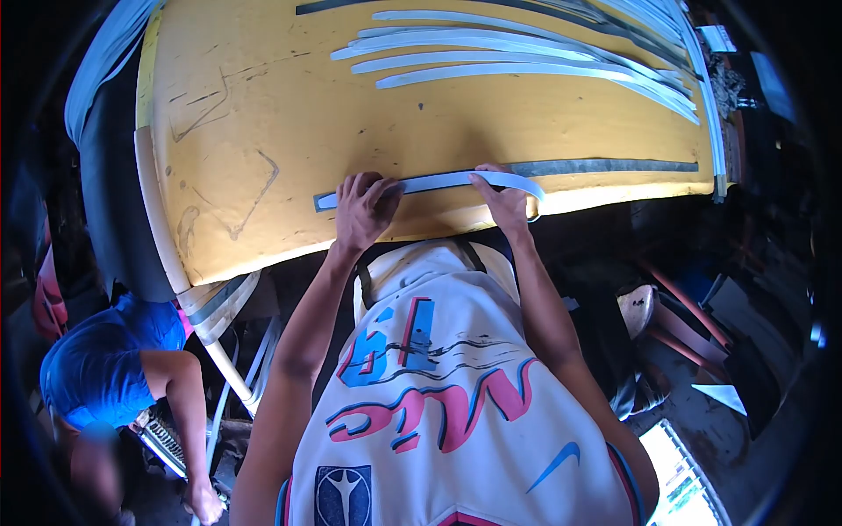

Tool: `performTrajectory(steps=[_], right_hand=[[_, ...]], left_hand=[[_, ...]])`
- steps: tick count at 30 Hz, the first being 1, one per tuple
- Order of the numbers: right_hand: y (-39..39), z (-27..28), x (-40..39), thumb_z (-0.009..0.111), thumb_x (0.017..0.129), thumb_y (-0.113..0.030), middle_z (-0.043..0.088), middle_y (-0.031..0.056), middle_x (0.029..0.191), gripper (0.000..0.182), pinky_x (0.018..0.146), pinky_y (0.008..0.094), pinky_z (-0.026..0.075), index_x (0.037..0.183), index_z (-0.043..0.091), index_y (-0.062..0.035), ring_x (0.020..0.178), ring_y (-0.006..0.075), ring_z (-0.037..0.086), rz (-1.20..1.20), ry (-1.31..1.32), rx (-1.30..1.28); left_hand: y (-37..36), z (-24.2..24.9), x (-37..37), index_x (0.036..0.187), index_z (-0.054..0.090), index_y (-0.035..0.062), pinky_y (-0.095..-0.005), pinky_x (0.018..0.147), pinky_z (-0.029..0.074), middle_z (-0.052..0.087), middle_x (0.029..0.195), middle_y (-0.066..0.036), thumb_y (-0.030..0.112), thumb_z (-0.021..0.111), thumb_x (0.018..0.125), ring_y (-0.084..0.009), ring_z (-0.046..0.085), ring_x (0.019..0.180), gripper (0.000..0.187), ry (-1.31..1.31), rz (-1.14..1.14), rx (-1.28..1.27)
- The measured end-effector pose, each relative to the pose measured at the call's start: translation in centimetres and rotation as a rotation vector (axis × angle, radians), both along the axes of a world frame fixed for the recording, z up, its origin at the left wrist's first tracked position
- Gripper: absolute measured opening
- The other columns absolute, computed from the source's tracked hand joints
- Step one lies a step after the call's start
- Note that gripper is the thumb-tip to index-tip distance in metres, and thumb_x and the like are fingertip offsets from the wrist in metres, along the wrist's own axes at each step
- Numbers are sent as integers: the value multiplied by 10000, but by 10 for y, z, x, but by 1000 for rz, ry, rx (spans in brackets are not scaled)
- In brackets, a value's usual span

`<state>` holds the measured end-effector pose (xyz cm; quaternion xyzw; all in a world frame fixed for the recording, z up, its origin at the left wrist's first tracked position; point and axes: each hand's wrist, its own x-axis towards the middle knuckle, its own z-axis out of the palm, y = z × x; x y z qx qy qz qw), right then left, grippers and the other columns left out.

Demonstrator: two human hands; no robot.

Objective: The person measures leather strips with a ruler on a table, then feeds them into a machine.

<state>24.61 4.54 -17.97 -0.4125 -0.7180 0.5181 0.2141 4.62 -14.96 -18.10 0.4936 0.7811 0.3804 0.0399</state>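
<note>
A long white strip (438, 181) lies along a dark grey strip (605, 166) near the close edge of the yellow-covered table. My left hand (364, 209) has its bent fingers pressed together on the white strip, close to its left end. Farther right, my right hand (505, 203) pinches the same strip between thumb and fingers. Beyond that pinch the white strip lifts and curls over to the right, hanging at the table's edge. The dark strip shows bare to the right of my right hand.
Several loose white strips (491, 39) fan out across the far side of the yellow table (351, 123). More strips hang at the far left corner. A person in a blue shirt (101, 368) bends down at the lower left, one arm lowered.
</note>
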Motion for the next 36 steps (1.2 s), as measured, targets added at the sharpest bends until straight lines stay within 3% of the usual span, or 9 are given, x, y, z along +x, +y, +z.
performTrajectory(steps=[10, 23, 36], right_hand=[[-2, 7, -3, 808, 860, -141, 714, 66, 955, 213, 805, 293, 522, 1000, 717, -9, 892, 139, 659, -44, 9, -66], [1, -1, -2, 808, 847, -148, 699, 86, 945, 189, 784, 331, 531, 963, 726, -24, 877, 190, 663, 10, 5, 110], [3, -7, -2, 816, 832, -148, 702, 79, 937, 176, 785, 345, 531, 941, 729, -42, 879, 218, 662, 24, -5, 190]], left_hand=[[3, 4, 2, 1013, 722, 154, -404, 832, 441, 639, 972, -45, 187, 837, 765, -272, 591, 943, 275, 18, 18, -14], [2, 3, 2, 1014, 724, 143, -400, 845, 428, 634, 995, -45, 204, 793, 797, -264, 577, 967, 236, 7, 17, -59], [2, 3, 3, 1011, 720, 152, -398, 830, 434, 636, 982, -38, 173, 822, 757, -263, 583, 938, 274, 31, 17, -41]])
